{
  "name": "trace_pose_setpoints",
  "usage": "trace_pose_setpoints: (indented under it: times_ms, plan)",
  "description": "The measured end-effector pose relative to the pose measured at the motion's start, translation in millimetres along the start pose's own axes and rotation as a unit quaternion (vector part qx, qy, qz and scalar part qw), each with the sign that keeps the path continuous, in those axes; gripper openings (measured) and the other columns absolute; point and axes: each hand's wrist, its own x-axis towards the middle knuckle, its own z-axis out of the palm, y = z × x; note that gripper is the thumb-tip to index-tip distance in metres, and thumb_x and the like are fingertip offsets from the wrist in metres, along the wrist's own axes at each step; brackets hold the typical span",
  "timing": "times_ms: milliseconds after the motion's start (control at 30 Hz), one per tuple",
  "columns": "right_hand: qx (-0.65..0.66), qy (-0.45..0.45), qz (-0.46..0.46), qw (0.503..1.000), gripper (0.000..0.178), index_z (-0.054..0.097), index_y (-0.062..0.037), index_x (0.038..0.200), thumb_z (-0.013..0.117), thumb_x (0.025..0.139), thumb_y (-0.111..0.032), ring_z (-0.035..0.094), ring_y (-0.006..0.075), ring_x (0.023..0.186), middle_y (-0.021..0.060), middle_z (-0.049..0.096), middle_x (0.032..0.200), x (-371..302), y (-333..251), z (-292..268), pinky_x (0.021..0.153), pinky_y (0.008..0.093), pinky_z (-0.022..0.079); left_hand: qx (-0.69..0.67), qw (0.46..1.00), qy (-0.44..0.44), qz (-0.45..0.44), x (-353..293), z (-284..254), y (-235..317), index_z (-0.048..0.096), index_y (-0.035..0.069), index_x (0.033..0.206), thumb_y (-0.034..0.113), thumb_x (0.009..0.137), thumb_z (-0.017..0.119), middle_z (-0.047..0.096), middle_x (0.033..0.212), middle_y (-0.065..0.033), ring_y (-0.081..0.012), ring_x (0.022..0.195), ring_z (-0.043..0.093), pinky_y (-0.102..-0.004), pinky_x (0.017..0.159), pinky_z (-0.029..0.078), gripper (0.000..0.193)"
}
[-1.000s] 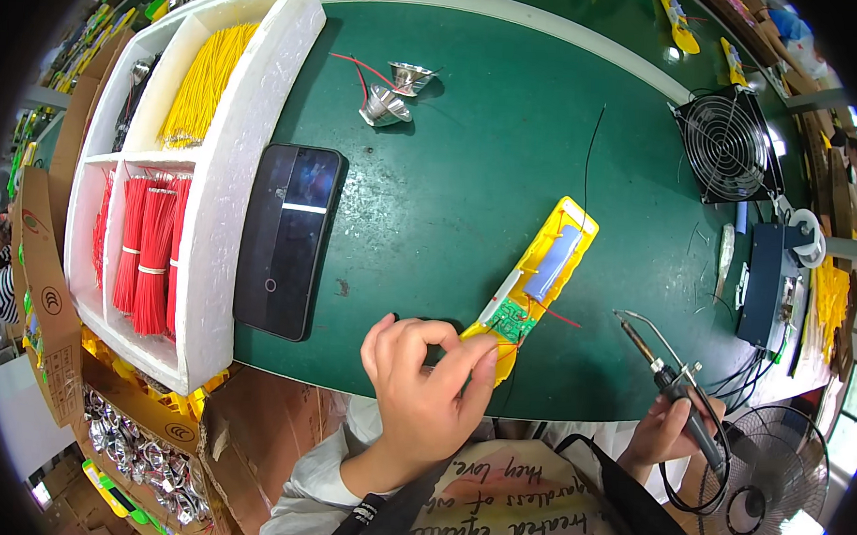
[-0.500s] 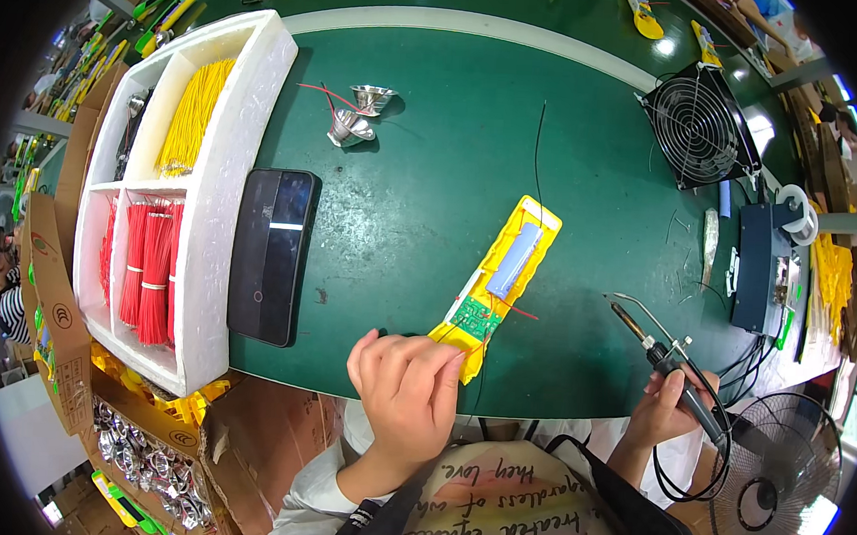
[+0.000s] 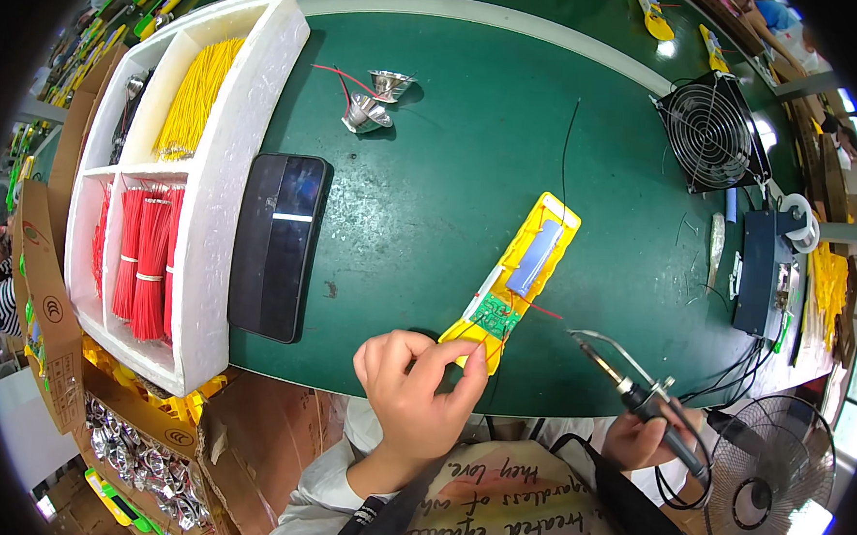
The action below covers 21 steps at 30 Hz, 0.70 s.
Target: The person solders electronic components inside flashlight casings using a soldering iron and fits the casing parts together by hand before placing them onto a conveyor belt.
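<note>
A yellow plastic housing [image 3: 450, 354] lies slanted on the table, with a blue cylindrical battery [image 3: 536, 259] and a green circuit board [image 3: 496, 316] inside. A black wire [image 3: 571, 144] runs out from its far end, and a short red wire [image 3: 545, 309] sticks out beside the board. My left hand [image 3: 417, 388] is closed at the near end of the housing, thumb and forefinger pinching there; the fingers hide part of the grip. My right hand [image 3: 638, 438] grips a soldering iron [image 3: 646, 400] with a thin metal feed tube, its tip right of the board, apart from it.
To the left, a white foam box [image 3: 215, 184] holds red and yellow wires, beside a black phone [image 3: 279, 250]. Two shiny reflector cups [image 3: 367, 115] lie farther back. A black fan [image 3: 714, 137] and a blue soldering station [image 3: 760, 270] stand right; cables hang near a floor fan [image 3: 761, 479].
The soldering iron in my right hand has moved left, nearer the circuit board. My left hand's thumb and forefinger have shifted slightly right at the housing's near end. The view has shifted a little.
</note>
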Motion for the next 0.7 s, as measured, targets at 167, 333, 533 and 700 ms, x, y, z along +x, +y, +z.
trace_pose_setpoints:
  times_ms: [167,333,533,700]
  plan:
    - [0.053,-0.212,0.048,0.975,0.049,0.056,-0.0019,0.064,0.060,0.085,-0.047,0.057,0.0174,0.045,0.0052,0.059,0.054,4.6,-40.9,7.1,0.049,0.0287,0.048,-0.023,0.999,-0.037,-0.029,5.3,-5.1,2.6,0.067,0.015,0.074,0.010,0.065,0.076,0.043,0.069,0.0022,-0.0170,0.071,0.043,-0.0304,0.069,0.032,0.013]
    - [0.065,-0.347,0.130,0.926,0.048,0.061,0.0008,0.059,0.061,0.084,-0.041,0.058,0.0188,0.045,0.0063,0.060,0.054,15.6,-54.7,18.9,0.052,0.0298,0.051,-0.027,0.997,-0.057,-0.048,11.8,-8.7,5.6,0.067,0.015,0.071,0.011,0.065,0.076,0.041,0.067,0.0029,-0.0159,0.069,0.042,-0.0300,0.069,0.031,0.012]
    - [0.087,-0.284,0.110,0.949,0.045,0.060,0.0011,0.059,0.061,0.085,-0.036,0.056,0.0167,0.043,0.0058,0.058,0.052,8.8,-51.0,28.5,0.046,0.0277,0.048,-0.037,0.995,-0.070,-0.065,16.3,-9.4,9.2,0.067,0.015,0.070,0.011,0.066,0.076,0.040,0.066,0.0032,-0.0149,0.066,0.040,-0.0302,0.067,0.030,0.011]
    - [0.118,-0.266,0.114,0.950,0.038,0.054,0.0032,0.066,0.062,0.085,-0.029,0.056,0.0159,0.044,0.0066,0.058,0.054,5.1,-50.5,29.7,0.047,0.0272,0.048,-0.034,0.994,-0.072,-0.069,17.6,-10.2,9.1,0.066,0.015,0.069,0.011,0.066,0.076,0.039,0.065,0.0036,-0.0144,0.065,0.040,-0.0301,0.066,0.029,0.011]
